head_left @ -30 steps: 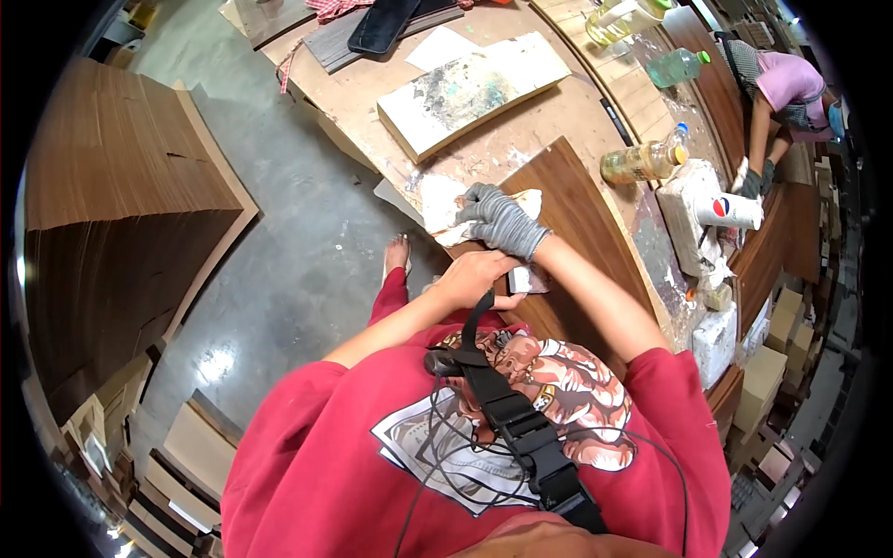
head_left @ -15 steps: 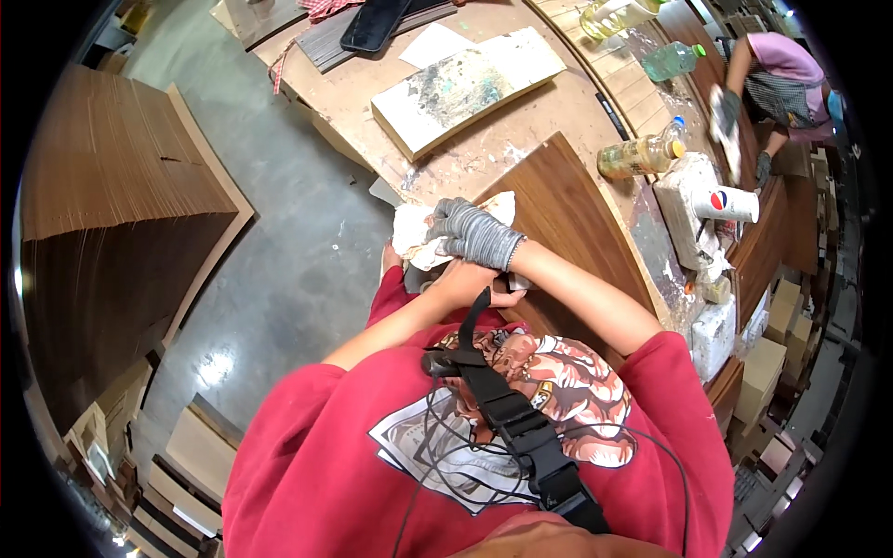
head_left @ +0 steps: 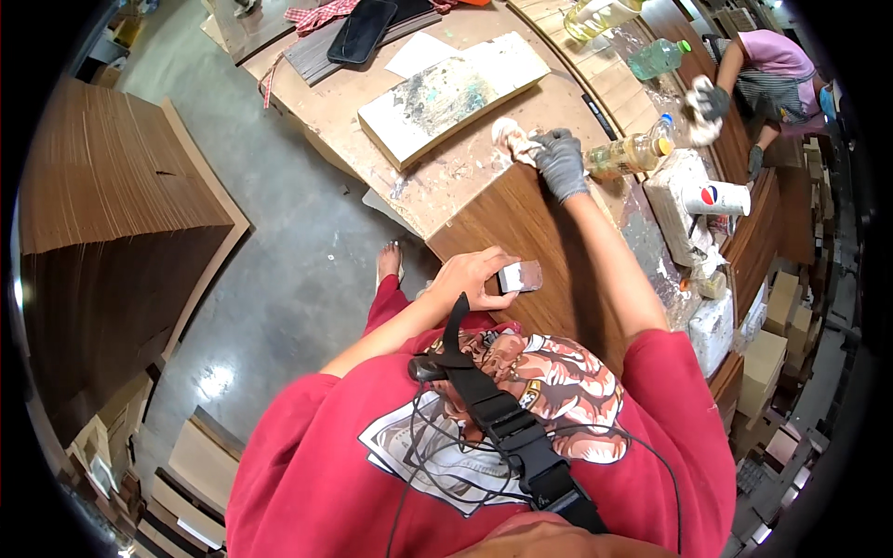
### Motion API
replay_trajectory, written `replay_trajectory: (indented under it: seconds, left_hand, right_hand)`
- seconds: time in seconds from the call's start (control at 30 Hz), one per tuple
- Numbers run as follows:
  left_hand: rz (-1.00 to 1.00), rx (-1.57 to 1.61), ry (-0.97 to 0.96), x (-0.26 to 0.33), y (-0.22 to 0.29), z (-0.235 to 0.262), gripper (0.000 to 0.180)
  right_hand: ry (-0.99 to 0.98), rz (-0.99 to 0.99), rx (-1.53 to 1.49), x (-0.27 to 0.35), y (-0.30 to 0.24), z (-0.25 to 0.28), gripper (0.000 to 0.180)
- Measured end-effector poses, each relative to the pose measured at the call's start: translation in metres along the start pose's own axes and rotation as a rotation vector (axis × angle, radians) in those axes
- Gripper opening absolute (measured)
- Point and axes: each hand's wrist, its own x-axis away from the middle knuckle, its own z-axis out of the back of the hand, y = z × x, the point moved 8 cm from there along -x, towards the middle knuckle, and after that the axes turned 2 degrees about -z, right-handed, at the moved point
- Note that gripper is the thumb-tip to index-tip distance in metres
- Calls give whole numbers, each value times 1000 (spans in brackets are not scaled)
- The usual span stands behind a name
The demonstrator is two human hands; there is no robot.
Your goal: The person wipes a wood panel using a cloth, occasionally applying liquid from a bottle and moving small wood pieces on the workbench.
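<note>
A brown wood-grain board (head_left: 567, 265) lies on the worktable in front of me. My bare left hand (head_left: 473, 277) is at its near left edge, fingers and thumb closed round a small white-and-brown block (head_left: 523, 276), possibly a sanding block. My right hand (head_left: 561, 167), in a grey glove, is at the board's far end, beside an amber bottle (head_left: 619, 156). It grips a crumpled white rag (head_left: 513, 141), which bunches out to the left past the board's far corner. The fingertips of the gloved hand are partly hidden by the rag.
Beyond the board lies a paint-stained pale block (head_left: 451, 98), with a phone (head_left: 363, 33) behind it. A green bottle (head_left: 659, 59) and a paper cup (head_left: 716, 198) stand at right. A co-worker (head_left: 767, 84) handles a rag there. Stacked brown sheets (head_left: 121, 167) fill the left.
My gloved right hand has moved away and to the right with the rag, from over my left hand to the board's far end. The left hand and its block now show plainly.
</note>
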Motion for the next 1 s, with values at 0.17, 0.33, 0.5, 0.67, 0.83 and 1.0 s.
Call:
replay_trajectory:
  seconds: [0.17,0.33,0.5,0.67,0.83,1.0]
  left_hand:
    - [14,1,-24,-3,1,-2,51]
    - [16,-39,-17,-4,-3,-5,51]
    - [-33,-32,-19,-7,0,-8,50]
    - [-24,-89,-107,9,-27,-25,63]
    - [-55,-25,-272,14,-37,-38,85]
    - [-276,-88,-414,10,-37,-59,60]
  right_hand:
    - [149,-18,117,-32,29,17,25]
    - [247,61,105,-7,-3,12,22]
    - [6,-41,-580,52,-35,-45,24]
    - [-308,248,103,123,-146,-80,29]
    - [-305,175,45,131,-162,-79,31]
    - [-471,-178,126,154,-167,-148,60]
